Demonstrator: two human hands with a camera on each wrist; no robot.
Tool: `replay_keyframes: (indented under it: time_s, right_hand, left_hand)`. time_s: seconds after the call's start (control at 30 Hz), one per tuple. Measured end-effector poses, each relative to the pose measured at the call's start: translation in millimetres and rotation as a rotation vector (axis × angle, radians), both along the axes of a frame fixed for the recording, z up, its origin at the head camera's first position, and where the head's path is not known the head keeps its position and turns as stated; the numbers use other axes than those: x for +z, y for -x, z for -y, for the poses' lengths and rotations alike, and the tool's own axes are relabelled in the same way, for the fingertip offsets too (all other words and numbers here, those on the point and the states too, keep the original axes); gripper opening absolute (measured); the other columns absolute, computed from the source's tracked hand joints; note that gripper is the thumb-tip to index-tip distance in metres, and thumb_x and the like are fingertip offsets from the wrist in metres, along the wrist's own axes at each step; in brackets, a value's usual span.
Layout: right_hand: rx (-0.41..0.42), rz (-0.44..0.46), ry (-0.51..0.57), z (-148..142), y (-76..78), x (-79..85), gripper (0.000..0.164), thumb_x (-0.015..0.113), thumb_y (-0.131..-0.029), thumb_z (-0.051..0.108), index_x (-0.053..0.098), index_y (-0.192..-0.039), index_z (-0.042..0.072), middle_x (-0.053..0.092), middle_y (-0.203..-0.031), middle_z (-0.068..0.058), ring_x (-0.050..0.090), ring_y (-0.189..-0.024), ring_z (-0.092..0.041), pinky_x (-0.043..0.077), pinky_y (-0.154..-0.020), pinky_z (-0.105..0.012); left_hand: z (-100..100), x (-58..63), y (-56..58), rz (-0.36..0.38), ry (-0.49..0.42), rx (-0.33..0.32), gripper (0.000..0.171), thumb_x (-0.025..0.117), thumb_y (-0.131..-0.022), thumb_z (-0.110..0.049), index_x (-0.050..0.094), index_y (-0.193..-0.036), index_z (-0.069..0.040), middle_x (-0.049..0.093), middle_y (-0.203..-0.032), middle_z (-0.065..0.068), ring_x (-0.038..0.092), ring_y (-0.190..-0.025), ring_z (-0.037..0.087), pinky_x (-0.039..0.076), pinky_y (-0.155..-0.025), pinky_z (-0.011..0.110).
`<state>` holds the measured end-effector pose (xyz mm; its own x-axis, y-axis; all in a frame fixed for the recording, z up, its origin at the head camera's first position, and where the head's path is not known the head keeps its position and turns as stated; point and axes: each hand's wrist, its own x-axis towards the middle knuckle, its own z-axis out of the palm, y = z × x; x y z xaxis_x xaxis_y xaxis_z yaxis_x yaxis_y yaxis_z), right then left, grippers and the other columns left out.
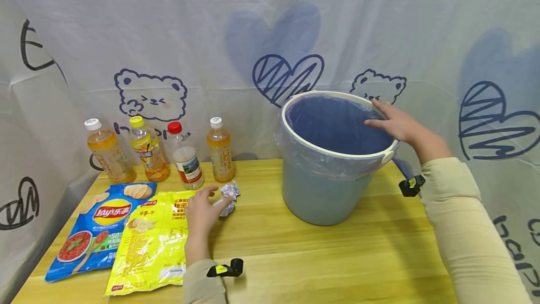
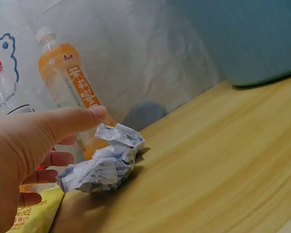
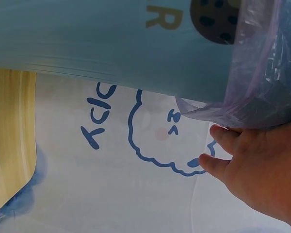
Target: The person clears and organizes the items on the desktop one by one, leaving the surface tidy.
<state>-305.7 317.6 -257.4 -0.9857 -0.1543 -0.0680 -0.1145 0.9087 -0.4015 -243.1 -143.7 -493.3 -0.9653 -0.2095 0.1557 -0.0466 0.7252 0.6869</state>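
A crumpled ball of printed white paper (image 1: 228, 199) lies on the wooden table. My left hand (image 1: 203, 212) reaches to its left side, thumb and fingers spread apart. In the left wrist view the thumb extends over the paper ball (image 2: 104, 165) and the other fingers are loosely bent beside it. My right hand (image 1: 396, 123) rests at the right rim of a blue-grey bin (image 1: 322, 196) lined with a clear plastic bag (image 1: 333, 165). Its thumb reaches inside the rim, while the right wrist view shows outstretched fingers (image 3: 216, 165) on the outside.
Several drink bottles stand along the back left, among them a red-capped bottle (image 1: 187, 163) and an orange-labelled bottle (image 1: 221, 154). A blue chip bag (image 1: 97, 229) and a yellow chip bag (image 1: 152, 247) lie flat at the left. A printed cloth (image 1: 261, 36) hangs behind the table (image 1: 270, 266).
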Motion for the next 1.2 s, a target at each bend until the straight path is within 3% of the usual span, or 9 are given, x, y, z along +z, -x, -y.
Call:
replay_keyframes:
  time_s: [0.33, 0.73, 1.2]
  right_hand:
    - [-0.013, 0.006, -0.008, -3.1, 0.5, -0.5, 0.083, 0.044, -0.099, 0.049, 0.000, -0.157, 0.010, -0.006, -0.159, -0.029, -0.003, -0.146, -0.053, 0.006, -0.112, -0.071]
    - [-0.019, 0.008, -0.004, -3.3, 1.5, -1.9, 0.083, 0.045, -0.099, 0.049, -0.001, -0.157, 0.011, -0.006, -0.160, -0.029, -0.001, -0.145, -0.054, 0.007, -0.112, -0.071]
    - [-0.020, 0.013, -0.002, -1.0, 1.3, -1.2, 0.082, 0.044, -0.099, 0.048, -0.002, -0.157, 0.012, -0.006, -0.159, -0.030, -0.001, -0.145, -0.054, 0.007, -0.112, -0.071]
  left_hand:
    - [-5.7, -8.1, 1.2, 0.056, 0.122, -0.008, 0.066, 0.072, -0.078, -0.058, 0.061, -0.127, -0.014, 0.058, -0.126, 0.018, 0.042, -0.120, 0.043, 0.029, -0.099, 0.060]
    - [-5.6, -14.4, 0.9, 0.094, 0.145, -0.026, 0.064, 0.076, -0.075, -0.055, 0.063, -0.123, -0.014, 0.060, -0.122, 0.019, 0.044, -0.113, 0.042, 0.030, -0.094, 0.059]
    - [-4.8, -11.9, 0.8, 0.132, 0.134, -0.045, 0.067, 0.078, -0.075, -0.051, 0.061, -0.127, -0.013, 0.058, -0.128, 0.020, 0.043, -0.115, 0.043, 0.026, -0.095, 0.060]
